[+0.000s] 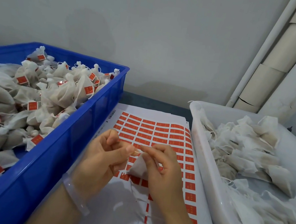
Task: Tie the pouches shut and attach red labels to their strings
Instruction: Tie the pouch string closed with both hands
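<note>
Pouch [139,167] upright, neck up; string [137,151] pinched by left hand [106,155], right hand [161,168]

Packing workshop: blue crate [65,147] of labelled pouches [64,88], label sheet [159,132].

Tiny, illegible print on the red labels [161,129]

Bare forearms without sleeves; a clear, glassy bangle [76,195] circles the left wrist.
</note>
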A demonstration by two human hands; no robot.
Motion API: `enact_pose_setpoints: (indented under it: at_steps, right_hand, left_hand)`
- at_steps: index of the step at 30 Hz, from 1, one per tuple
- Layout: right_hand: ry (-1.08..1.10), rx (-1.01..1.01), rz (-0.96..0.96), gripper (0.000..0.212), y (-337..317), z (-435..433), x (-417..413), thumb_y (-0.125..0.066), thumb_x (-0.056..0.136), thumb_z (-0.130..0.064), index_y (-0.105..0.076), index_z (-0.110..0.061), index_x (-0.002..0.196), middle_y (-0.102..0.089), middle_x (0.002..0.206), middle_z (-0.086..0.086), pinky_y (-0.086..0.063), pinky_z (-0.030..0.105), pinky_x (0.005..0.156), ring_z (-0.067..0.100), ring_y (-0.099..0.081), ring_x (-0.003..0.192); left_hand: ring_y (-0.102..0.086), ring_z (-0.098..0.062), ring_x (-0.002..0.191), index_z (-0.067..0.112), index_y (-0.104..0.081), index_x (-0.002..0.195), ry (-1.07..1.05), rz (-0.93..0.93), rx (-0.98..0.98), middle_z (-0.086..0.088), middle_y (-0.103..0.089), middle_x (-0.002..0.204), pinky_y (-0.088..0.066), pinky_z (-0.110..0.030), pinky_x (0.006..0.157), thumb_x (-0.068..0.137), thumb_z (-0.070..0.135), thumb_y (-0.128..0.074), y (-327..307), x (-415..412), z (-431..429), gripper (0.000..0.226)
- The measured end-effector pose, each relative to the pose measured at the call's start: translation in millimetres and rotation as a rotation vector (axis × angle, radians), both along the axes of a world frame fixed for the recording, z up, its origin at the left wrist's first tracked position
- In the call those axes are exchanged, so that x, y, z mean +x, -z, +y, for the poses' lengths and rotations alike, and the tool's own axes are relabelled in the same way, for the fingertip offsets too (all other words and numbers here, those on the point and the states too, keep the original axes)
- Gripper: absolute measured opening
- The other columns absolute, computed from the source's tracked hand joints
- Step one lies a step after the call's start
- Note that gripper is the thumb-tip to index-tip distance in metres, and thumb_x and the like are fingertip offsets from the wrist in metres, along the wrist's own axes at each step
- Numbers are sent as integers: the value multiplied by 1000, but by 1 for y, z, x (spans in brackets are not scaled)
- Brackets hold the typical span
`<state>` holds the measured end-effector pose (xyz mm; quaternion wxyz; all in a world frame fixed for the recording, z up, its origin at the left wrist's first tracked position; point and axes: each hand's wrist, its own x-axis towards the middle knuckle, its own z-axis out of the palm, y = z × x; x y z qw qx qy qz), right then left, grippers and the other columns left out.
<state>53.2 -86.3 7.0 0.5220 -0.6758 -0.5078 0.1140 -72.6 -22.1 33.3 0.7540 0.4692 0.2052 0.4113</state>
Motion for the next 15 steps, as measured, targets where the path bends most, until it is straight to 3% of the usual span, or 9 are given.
enact_pose_setpoints:
  at_steps: [3,7,10,12,15]
  right_hand:
    - [5,41,-60,29,2,-2,1,-46,82,-42,-62,-36,105,-52,103,-30,-35,-2,85,-8,-50,101]
    - [26,75,-46,20,2,-5,0,-50,81,-42,-57,-44,100,-57,106,-25,-39,11,94,-4,-53,102]
    - [56,85,-61,13,3,-4,-3,-55,86,-37,-54,-44,97,-57,104,-24,-45,18,94,-4,-54,97]
    - [61,112,-98,12,3,-4,-6,-58,88,-36,-54,-42,97,-56,102,-25,-45,18,90,-5,-54,95]
    - [100,188,-156,18,2,-5,-9,-59,80,-43,-62,-34,94,-55,101,-23,-38,10,85,-2,-55,93]
  left_hand:
    - [-56,-13,47,7,-36,70,36,-31,24,-6,-62,59,-46,-18,44,67,4,-62,1,1,-4,26]
    - [-62,-22,58,7,-42,70,18,-2,29,-13,-69,75,-49,-25,48,62,9,-67,1,3,-4,26]
    - [-57,-18,50,9,-50,70,54,17,38,-11,-66,67,-48,-24,45,59,15,-75,1,4,-5,28]
    - [-57,-24,57,16,-60,67,75,38,64,-12,-65,70,-50,-26,50,48,27,-89,1,3,-5,36]
    - [-53,-33,69,18,-66,69,91,11,70,-17,-61,74,-52,-31,57,37,37,-93,2,-1,-3,46]
